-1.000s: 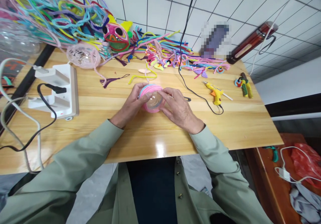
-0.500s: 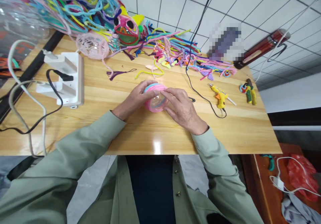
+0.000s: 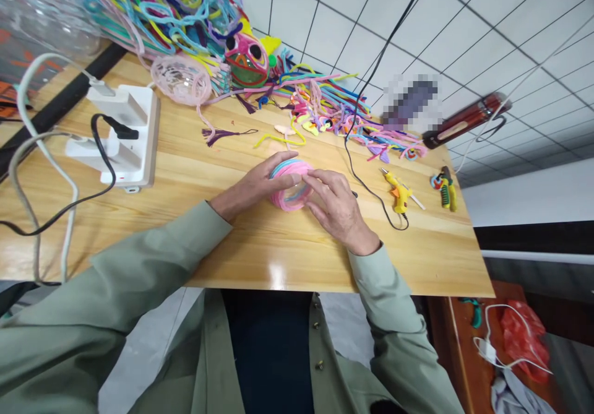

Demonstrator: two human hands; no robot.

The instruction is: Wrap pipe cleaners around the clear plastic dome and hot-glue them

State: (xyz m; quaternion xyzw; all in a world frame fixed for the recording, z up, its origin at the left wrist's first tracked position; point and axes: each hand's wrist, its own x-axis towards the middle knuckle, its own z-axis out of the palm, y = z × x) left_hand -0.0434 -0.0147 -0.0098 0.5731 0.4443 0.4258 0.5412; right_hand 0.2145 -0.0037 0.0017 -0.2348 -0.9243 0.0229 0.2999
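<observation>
A round, clear piece wrapped in pink and blue pipe cleaners (image 3: 291, 203) is held over the near middle of the wooden table. My left hand (image 3: 258, 186) grips its left side, the thumb laid across the top and the fingers mostly hidden behind it. With its fingertips closed at the right rim, my right hand (image 3: 338, 208) presses on the pink coils. Just beyond the hands lie a bent yellow pipe cleaner (image 3: 281, 140) and a purple tassel (image 3: 218, 134).
On the left sits a white power strip (image 3: 143, 148) with plugs and cables. Pipe cleaners (image 3: 180, 18) are heaped along the back, beside a bird-like decorated ball (image 3: 248, 61). To the right are a yellow glue gun (image 3: 398, 196), pliers (image 3: 448, 191) and a red flask (image 3: 468, 120).
The view has turned slightly, so the table's right side sits lower and further left. Both hands keep their hold on the wrapped piece, the right fingers shifting only a little at its rim.
</observation>
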